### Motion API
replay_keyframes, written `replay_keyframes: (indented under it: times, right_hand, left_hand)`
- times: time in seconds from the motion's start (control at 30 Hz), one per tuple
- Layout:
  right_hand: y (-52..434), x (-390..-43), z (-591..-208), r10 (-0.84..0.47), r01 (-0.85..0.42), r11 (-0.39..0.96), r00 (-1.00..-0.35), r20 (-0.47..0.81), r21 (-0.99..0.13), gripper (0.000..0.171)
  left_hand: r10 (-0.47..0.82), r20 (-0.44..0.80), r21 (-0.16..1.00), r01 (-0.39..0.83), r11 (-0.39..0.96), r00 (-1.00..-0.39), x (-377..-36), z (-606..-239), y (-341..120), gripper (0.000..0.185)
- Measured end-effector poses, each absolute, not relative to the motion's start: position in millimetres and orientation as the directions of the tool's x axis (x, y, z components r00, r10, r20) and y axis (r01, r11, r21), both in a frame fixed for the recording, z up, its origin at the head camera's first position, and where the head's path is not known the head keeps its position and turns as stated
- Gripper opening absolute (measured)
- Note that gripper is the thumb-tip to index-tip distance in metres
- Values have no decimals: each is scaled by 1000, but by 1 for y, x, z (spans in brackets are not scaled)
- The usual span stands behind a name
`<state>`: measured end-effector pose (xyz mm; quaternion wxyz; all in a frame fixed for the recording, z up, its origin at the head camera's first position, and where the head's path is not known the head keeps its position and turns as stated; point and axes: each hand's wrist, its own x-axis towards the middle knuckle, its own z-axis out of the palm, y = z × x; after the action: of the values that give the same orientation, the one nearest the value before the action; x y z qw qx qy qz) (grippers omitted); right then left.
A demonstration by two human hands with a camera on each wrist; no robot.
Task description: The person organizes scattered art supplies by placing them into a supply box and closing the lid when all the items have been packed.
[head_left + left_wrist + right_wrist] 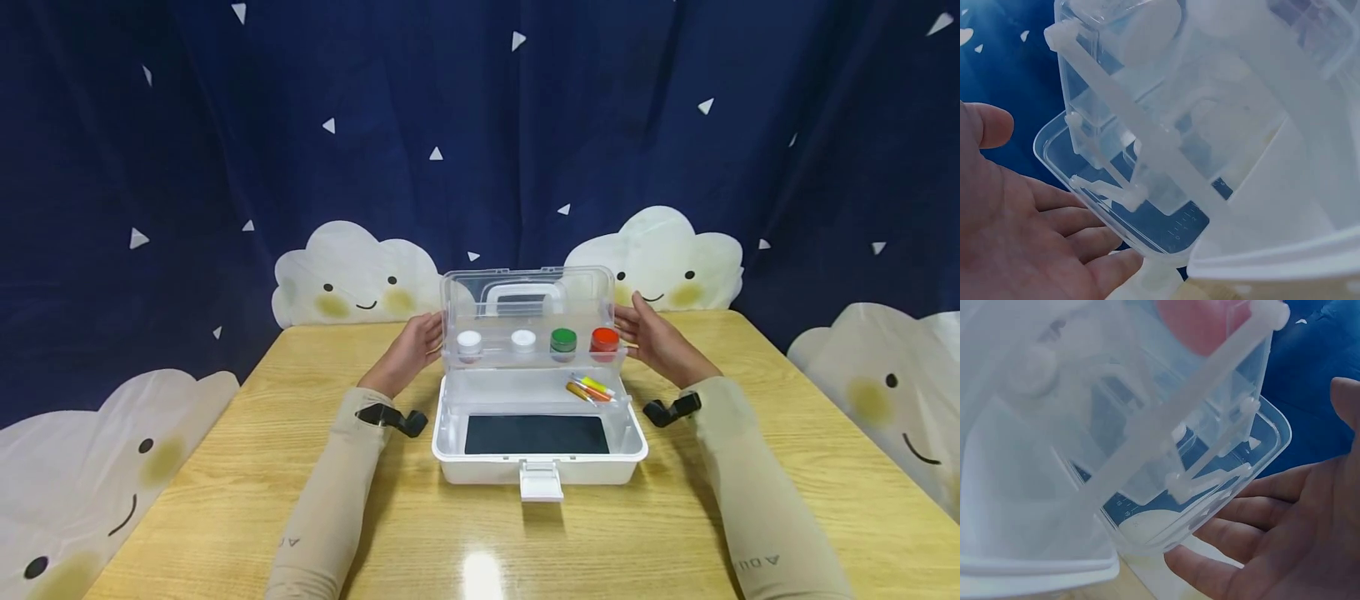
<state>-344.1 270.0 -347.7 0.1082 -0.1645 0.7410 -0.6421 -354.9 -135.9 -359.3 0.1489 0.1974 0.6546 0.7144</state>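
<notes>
A white-based box stands unfolded, its clear lid raised at the back and its trays lifted. Two white-capped jars, a green-capped jar and a red-capped jar sit in the upper tray. Several slim yellow and orange items lie in the tray below. A dark flat rectangle fills the bottom. My left hand is at the lid's left side, fingers extended by its rim. Opposite, my right hand has its fingers along the right rim. Firm contact is unclear.
The box rests on a wooden table. White hinge arms link the trays at the sides. A front latch hangs down. Behind the table hangs a dark blue curtain with cloud shapes. A black camera mount is on each wrist.
</notes>
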Motion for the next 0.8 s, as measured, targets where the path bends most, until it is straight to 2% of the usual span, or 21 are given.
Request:
replay_keyframes:
  times: [0.8]
  right_hand:
    - [269,-320,-327,-401,-150,172,-914,70,-974,91]
  left_hand:
    - [474,64,997,78,10,-878,-332,-339,-140,68]
